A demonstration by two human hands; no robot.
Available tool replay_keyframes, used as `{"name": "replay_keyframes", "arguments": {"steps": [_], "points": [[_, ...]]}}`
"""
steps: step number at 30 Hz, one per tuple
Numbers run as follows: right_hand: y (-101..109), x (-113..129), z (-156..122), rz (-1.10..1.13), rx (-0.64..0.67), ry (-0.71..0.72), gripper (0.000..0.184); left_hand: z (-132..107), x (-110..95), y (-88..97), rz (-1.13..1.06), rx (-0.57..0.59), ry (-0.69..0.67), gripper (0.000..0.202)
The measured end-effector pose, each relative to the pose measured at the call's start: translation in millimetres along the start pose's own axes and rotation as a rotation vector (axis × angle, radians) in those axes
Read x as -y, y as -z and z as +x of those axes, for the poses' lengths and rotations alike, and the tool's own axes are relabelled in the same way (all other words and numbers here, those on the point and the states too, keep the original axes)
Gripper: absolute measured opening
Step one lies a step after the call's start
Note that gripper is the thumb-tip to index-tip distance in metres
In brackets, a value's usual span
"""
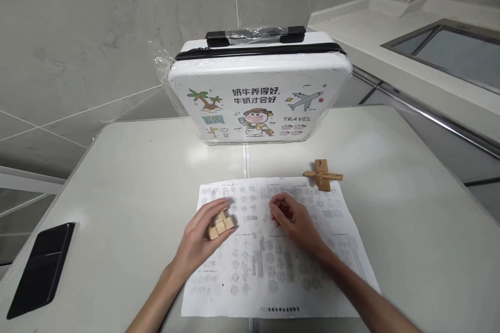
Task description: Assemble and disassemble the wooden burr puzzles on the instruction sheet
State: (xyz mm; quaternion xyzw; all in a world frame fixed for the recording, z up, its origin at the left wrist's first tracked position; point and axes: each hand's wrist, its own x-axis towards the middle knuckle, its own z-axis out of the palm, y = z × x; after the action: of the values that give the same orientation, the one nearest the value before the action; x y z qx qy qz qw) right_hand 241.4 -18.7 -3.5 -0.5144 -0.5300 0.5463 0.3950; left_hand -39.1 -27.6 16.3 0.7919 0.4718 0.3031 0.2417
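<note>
My left hand [199, 229] is wrapped round a pale wooden block puzzle [222, 225], its stepped blocks showing between thumb and fingers. It is over the left part of a printed instruction sheet [312, 299] with rows of small puzzle drawings. Above the sheet's middle, my right hand [291, 218] is loosely curled, thumb against the fingers, and I see nothing in it. A second wooden puzzle [322, 176], cross-shaped with dark marks on it, rests at the sheet's far right corner, apart from both hands.
Behind the sheet stands a white suitcase [258, 75] in clear plastic wrap, with a black handle and cartoon prints. A black phone [42, 269] lies near the left edge of the white table [128, 182]. A grey tiled wall [97, 26] rises behind.
</note>
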Motion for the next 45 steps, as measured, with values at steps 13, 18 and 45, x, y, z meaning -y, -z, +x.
{"name": "replay_keyframes", "arguments": {"steps": [13, 18, 45], "points": [[1.0, -8.7, -3.5, -0.336, -0.008, 0.206, 0.012, 44.3, -14.0, -45.7, -0.035, 0.302, -0.096, 0.075], [-0.9, -11.7, -3.7, -0.481, 0.028, 0.351, 0.006, 47.5, -6.4, -29.2, 0.043, 0.25, -0.128, 0.096], [8.2, 5.0, -4.1, -0.078, 0.09, 0.245, 0.021, 40.7, -11.1, -22.9, -0.426, 0.126, 0.149, 0.065]]}}
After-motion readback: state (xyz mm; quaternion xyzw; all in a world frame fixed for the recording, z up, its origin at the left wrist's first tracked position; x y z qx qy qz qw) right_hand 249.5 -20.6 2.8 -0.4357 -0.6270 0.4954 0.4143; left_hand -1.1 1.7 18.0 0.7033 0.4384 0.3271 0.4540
